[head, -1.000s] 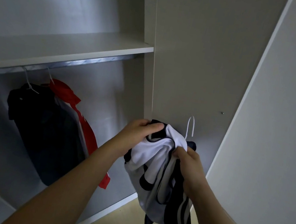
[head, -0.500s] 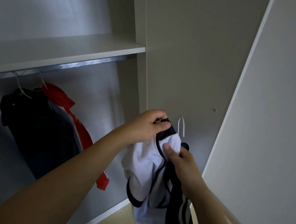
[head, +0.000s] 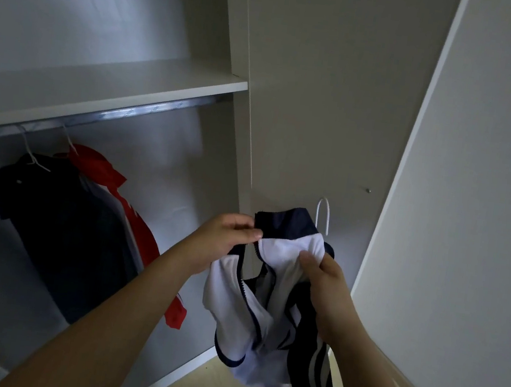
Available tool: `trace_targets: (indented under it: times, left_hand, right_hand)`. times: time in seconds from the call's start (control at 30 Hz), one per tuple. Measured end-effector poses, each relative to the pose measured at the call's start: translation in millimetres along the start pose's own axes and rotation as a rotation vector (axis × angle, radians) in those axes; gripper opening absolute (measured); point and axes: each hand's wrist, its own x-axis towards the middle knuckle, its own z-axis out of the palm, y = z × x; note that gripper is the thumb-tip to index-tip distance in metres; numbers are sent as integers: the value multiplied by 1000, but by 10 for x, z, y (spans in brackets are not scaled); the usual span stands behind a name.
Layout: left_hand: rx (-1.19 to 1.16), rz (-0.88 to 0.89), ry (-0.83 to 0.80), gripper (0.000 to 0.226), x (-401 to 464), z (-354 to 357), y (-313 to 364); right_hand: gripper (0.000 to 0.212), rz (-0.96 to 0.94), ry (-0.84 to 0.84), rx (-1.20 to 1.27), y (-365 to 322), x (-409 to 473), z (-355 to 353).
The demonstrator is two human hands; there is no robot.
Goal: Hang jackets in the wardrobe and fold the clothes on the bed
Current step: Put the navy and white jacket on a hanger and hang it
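Nearest: both forearms reach fwd into the open wardrobe. Left hand point(head: 225, 238) pinches the navy collar edge of a white/navy jacket point(head: 252, 306), thumb and fingers closed on the fabric by the zip. Right hand point(head: 324, 287) grips the white upper part of the same jacket, fingers curled round it. Jacket is bunched btwn the hands, unzipped, a striped navy sleeve dangling below the right wrist toward the floor. A white hanger hook point(head: 323, 213) sticks up just behind the collar, so the jacket looks to be on its hanger already, though the hanger body is hidden by cloth.

Further back, left: metal rail point(head: 135, 111) under the shelf point(head: 109, 83). Two garments hang on it side by side: a dark jacket point(head: 57, 232) and, to its right, a red/white jacket point(head: 142, 230), each on a white hanger.

Progress, as a judgement: approx two jackets done, this third one in hand and not yet on the rail. Left to do: lift hook onto rail right of the red one. Bed and clothes to fold aren't in view, so can't tell their status.
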Motion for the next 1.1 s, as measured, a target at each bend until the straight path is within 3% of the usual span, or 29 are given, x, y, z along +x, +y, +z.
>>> trace_targets:
  times: [0.07,0.1,0.2,0.3,0.47,0.57,0.7,0.83,0.97,1.1]
  left_hand:
    - [363,132,33,22,17,-13,76]
    - [581,216,21,22,8,-22,137]
    - [1161,534,-50,22,-79,-72,326]
    - [1384,744,-79,16,-163,-150,434]
    - [1324,839,-76,16,-262,-224,442]
    - [1193,727,-66,29,-286,-242,413]
    - [1056,574,-77,22,-351,-170,331]
    - [1118,346,192,28,-393,-84,228]
    - [1001,57,-24,21,-447,-156,223]
    - [688,8,-136,19,-482,-232,276]
  right_hand:
    - [16,-22,14,16,22,-1,-39]
    - [22,-35,38,52,30,-3,-49]
    - [65,-62,69,147,78,17,-64]
    - [72,-108,-49,51,92,37,-16]
    - [43,-172,-128,-162,-18,11,139]
    - [13,-203,-80,-222,-48,44,195]
    - [28,-249,-147,-306,-50,66,207]
    - [18,-292,-103,-317,-53,34,226]
    - [17,-246,-23,-250,-64,28,167]
    - [40,-121,-45,-206,-112,11,82]
